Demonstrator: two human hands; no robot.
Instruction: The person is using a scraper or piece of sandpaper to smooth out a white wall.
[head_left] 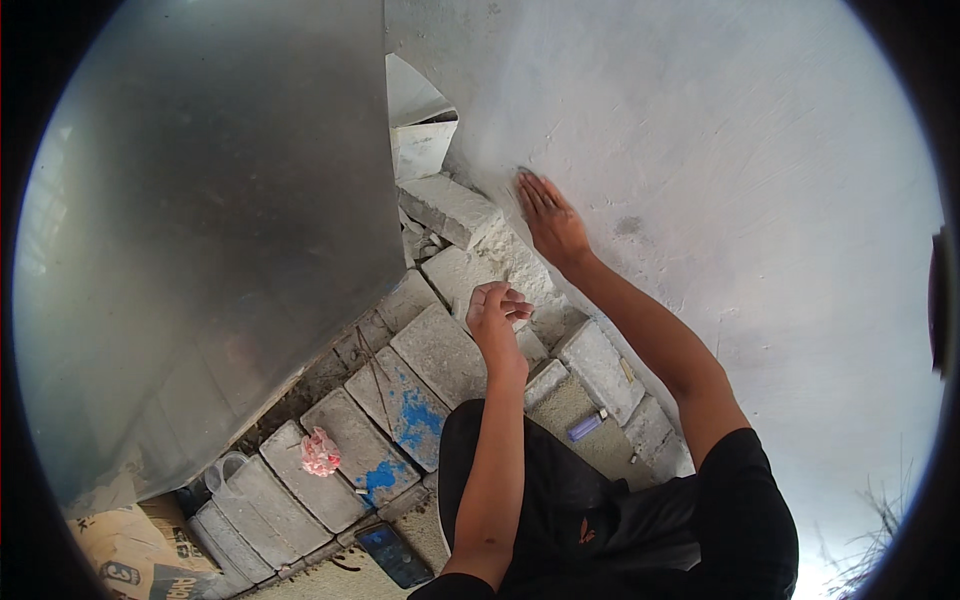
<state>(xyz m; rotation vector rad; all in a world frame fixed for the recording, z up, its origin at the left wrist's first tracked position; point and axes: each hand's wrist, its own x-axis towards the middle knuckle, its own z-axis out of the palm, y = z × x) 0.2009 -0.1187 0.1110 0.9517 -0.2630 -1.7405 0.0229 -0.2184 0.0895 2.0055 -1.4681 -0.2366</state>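
Note:
My right hand (550, 222) lies flat with fingers spread against the white plastered wall (700, 150), low down near its foot. My left hand (497, 308) hovers above the grey paving blocks (440, 350), fingers curled loosely inward; nothing shows in it. Crumbled white plaster (505, 255) is heaped on the blocks between the two hands. Both forearms come up from my black-clothed body at the bottom.
A shiny metal sheet (220, 220) stands on the left. Blue paint stains (415, 415) mark some blocks. A pink crumpled scrap (320, 452), a clear plastic cup (226, 472), a small purple lighter (585, 426), a dark phone (392, 553) and a paper sack (130, 550) lie around.

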